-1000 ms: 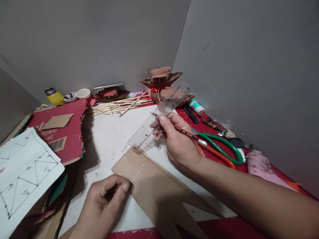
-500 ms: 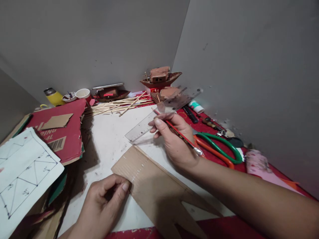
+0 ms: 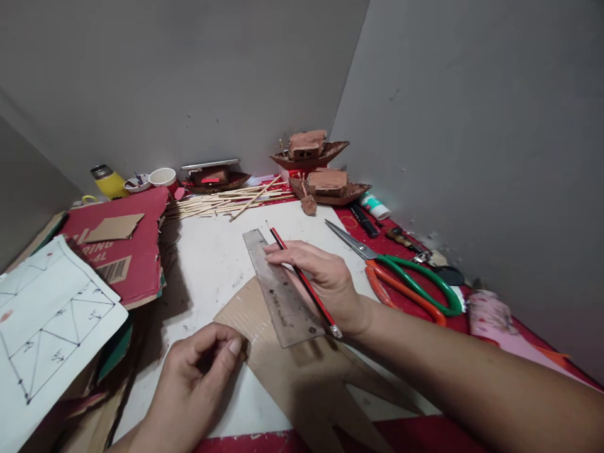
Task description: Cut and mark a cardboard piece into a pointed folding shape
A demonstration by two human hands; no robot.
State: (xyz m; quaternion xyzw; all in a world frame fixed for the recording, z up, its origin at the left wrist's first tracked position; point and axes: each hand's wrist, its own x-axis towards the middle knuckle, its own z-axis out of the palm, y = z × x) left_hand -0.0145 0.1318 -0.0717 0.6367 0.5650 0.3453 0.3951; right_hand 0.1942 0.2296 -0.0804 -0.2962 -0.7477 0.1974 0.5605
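A brown cardboard piece (image 3: pixel 302 371) with pointed cut-outs at its near end lies on the white board (image 3: pixel 207 251). My left hand (image 3: pixel 193 384) is closed at its left edge, thumb against forefinger; what is between them is too small to make out. Above the cardboard, my right hand (image 3: pixel 321 283) holds a clear ruler (image 3: pixel 283 296) between its fingers, tilted over the piece. The same hand also grips a red and black pencil (image 3: pixel 306 283), its tip pointing away from me.
Scissors with green and orange handles (image 3: pixel 406 277) lie on the right. Wooden sticks (image 3: pixel 217 204) and model boats (image 3: pixel 306 151) stand at the back. A red box panel (image 3: pixel 127 239) and a paper drawing (image 3: pixel 51 333) are on the left.
The ruler has swung from pointing up and right to lying over the cardboard. My right hand has turned with it, still holding the pencil. My left hand has hardly moved.
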